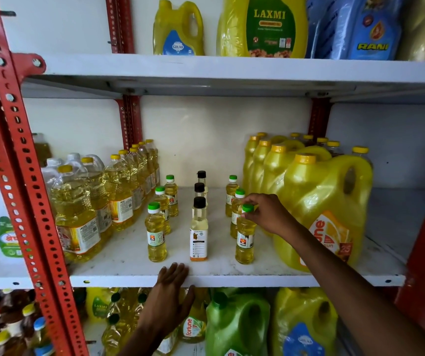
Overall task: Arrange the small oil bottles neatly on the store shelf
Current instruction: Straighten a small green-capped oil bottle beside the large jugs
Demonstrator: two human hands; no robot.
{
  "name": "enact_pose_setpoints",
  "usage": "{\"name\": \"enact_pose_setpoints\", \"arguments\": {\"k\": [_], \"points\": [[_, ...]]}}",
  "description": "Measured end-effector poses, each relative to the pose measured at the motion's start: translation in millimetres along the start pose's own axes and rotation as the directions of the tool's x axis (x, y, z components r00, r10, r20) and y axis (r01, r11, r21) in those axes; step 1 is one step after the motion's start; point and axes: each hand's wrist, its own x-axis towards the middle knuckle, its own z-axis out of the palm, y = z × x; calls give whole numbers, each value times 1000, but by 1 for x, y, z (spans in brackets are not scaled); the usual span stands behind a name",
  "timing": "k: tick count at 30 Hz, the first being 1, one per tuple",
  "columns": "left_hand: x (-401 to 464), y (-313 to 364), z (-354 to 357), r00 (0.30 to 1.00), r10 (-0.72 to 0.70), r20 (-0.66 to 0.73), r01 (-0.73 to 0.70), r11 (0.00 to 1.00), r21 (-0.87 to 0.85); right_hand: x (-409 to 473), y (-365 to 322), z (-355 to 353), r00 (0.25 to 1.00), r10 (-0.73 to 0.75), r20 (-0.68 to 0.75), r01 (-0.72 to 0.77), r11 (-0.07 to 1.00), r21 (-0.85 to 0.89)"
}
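R hand [262, 214] pinches green cap of near-right small bottle [245, 237], upright, long axis vertical, directly under grip. L hand [171, 289] rests flat on shelf edge [257, 280], fingers apart, holding nothing; R hand nearer.

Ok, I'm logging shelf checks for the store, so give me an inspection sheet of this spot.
Surface: white middle shelf, scuffed.
Job's things: small oil bottles in three rows; green-capped left row, black-capped middle row, green-capped right row.
Clutter: nothing seen.
Hands: right hand pinches the front right bottle's cap; left hand rests on the shelf edge.
Cables: nothing seen.
Surroundings: large yellow jugs right, clear bottles left, red uprights.
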Motion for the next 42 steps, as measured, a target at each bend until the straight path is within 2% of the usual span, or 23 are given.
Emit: {"name": "enact_pose_setpoints", "arguments": {"k": [10,18,35,42], "points": [[0,2,1,1000,-23,5,23,1000,1,2,-1,-5,997,-13,78,7,997,79],[1,1,3,999,-45,10,45,999,1,-2,0,-10,988,-35,150,26,998,63],[-1,1,3,998,-59,14,58,998,16,-8,-4,-12,987,-24,160,19,999,35],[-4,-1,0,1000,-6,25,5,1000,30,-12,-5,-16,982,-32,184,31,999,7]]}}
